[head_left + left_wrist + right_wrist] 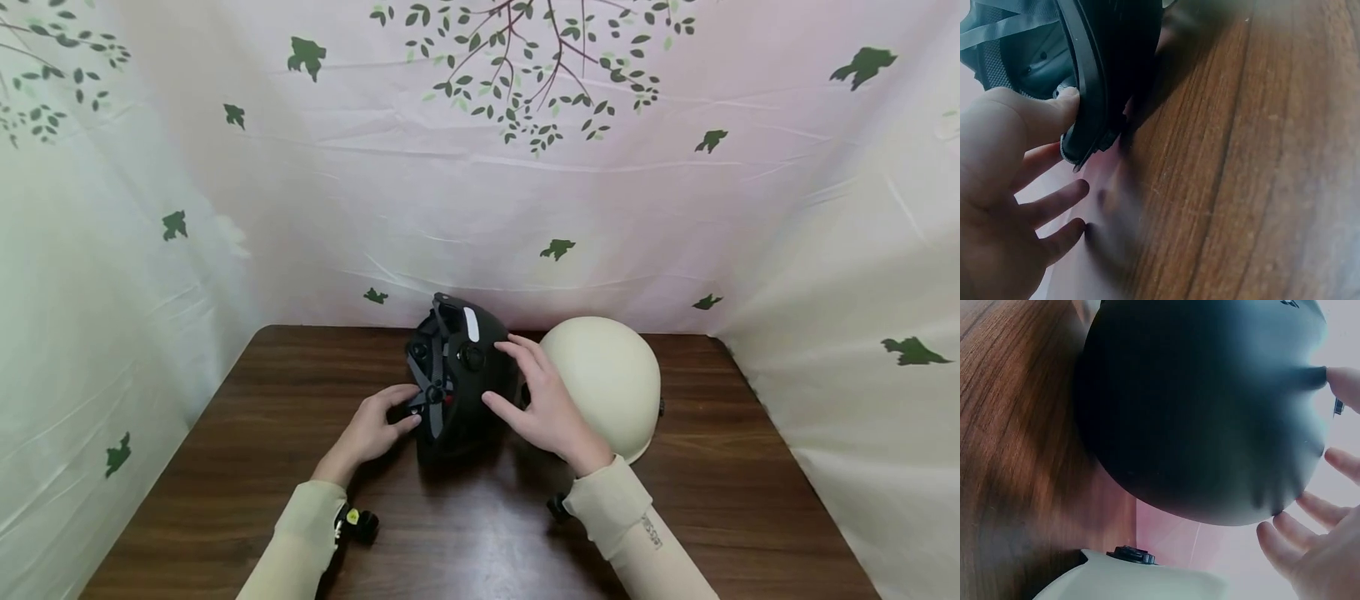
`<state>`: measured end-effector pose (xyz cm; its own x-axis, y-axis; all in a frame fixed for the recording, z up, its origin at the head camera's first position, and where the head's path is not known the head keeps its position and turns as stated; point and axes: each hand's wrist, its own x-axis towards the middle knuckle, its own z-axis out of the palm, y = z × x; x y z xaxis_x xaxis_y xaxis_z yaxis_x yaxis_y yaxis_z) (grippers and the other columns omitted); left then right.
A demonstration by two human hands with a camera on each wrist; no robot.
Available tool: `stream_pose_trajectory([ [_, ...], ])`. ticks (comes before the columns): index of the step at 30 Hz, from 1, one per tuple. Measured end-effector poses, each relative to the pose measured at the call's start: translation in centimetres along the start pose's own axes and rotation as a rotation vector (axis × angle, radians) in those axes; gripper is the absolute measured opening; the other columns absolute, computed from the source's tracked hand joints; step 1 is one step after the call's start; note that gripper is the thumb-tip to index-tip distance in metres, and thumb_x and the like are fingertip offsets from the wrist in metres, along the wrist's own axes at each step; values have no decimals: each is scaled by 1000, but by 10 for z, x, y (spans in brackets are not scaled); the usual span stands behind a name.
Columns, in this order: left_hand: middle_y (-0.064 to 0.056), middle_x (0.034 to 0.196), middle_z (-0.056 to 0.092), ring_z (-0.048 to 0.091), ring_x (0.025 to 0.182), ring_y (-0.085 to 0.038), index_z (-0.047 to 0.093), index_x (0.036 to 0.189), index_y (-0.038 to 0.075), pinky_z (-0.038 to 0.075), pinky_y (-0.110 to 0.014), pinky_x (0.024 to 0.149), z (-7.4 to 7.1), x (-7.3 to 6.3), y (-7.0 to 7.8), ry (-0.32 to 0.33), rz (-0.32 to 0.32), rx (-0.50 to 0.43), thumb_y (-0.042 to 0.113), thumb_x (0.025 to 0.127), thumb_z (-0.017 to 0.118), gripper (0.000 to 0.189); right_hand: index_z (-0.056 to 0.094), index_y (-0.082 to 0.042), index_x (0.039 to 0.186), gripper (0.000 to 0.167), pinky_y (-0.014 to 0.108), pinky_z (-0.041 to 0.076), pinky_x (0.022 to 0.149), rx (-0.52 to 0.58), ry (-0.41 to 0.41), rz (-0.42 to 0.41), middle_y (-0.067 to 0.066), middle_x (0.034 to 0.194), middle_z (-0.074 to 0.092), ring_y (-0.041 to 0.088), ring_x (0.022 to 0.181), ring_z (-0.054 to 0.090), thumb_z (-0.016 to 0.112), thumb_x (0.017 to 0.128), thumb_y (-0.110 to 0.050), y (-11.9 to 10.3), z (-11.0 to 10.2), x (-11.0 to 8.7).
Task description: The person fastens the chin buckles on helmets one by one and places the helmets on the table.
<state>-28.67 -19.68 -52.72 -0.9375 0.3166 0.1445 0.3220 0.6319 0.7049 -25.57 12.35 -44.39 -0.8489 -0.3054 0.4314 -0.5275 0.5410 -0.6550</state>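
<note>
A black helmet (491,379) lies on its side at the table's back, its hollow with grey straps (435,392) facing left. My left hand (371,429) pinches its rim; the left wrist view has the thumb (1060,115) inside the rim and the other fingers beyond or below it. On the opposite side my right hand (551,408) spreads its fingers over the rounded shell. In the right wrist view those fingertips (1279,522) sit right at the black shell (1197,425). Just right of it stands a cream helmet (600,379), dome up, partly behind my right wrist.
The dark wooden table (300,417) ends at a white cloth backdrop (465,225) with leaf prints, which also hangs on both sides. A black fitting (1130,554) juts from the cream helmet's edge. Small wrist cameras (363,525) hang under my cuffs.
</note>
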Motion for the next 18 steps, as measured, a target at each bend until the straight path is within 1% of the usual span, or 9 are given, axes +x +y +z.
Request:
stream_pose_trajectory([
  [4, -17, 158, 62, 55, 149, -43, 67, 148, 2, 44, -65, 123, -2, 1, 3, 5, 10, 3, 19, 101, 78, 51, 50, -23, 162, 72, 58, 52, 113, 1, -16, -4, 14, 171, 38, 36, 152, 49, 81, 99, -36, 0, -2, -2],
  [8, -16, 155, 62, 60, 144, -42, 69, 145, 2, 49, -65, 118, -4, 1, 7, 45, 33, 24, 18, 98, 82, 50, 47, -27, 165, 75, 59, 52, 114, -6, -41, -3, 14, 174, 34, 36, 153, 47, 81, 99, -38, 2, -3, -4],
  [11, -15, 149, 66, 66, 135, -38, 72, 140, 5, 54, -62, 112, -5, 2, 11, 108, 69, 26, 15, 98, 82, 44, 45, -29, 166, 77, 61, 50, 116, -5, -51, 1, 12, 175, 33, 35, 156, 44, 81, 99, -39, 4, -5, -4],
  [14, -15, 139, 70, 72, 124, -37, 74, 134, 5, 59, -59, 104, -7, 4, 15, 199, 122, -14, 9, 99, 81, 37, 45, -30, 165, 77, 62, 49, 118, 1, -52, 10, 11, 176, 32, 35, 157, 42, 82, 98, -40, 5, -7, -3],
  [16, -18, 132, 73, 74, 117, -38, 74, 132, 3, 62, -57, 98, -9, 5, 22, 260, 168, -52, 5, 98, 80, 35, 46, -30, 165, 77, 63, 48, 118, 0, -56, 15, 11, 176, 32, 36, 158, 42, 82, 98, -40, 5, -7, -4],
  [18, -18, 129, 75, 75, 112, -38, 72, 133, 2, 65, -52, 93, -14, 7, 33, 293, 209, -100, 4, 99, 79, 35, 46, -31, 165, 76, 63, 49, 118, -1, -63, 18, 11, 176, 31, 36, 158, 43, 82, 98, -40, 5, -7, -4],
])
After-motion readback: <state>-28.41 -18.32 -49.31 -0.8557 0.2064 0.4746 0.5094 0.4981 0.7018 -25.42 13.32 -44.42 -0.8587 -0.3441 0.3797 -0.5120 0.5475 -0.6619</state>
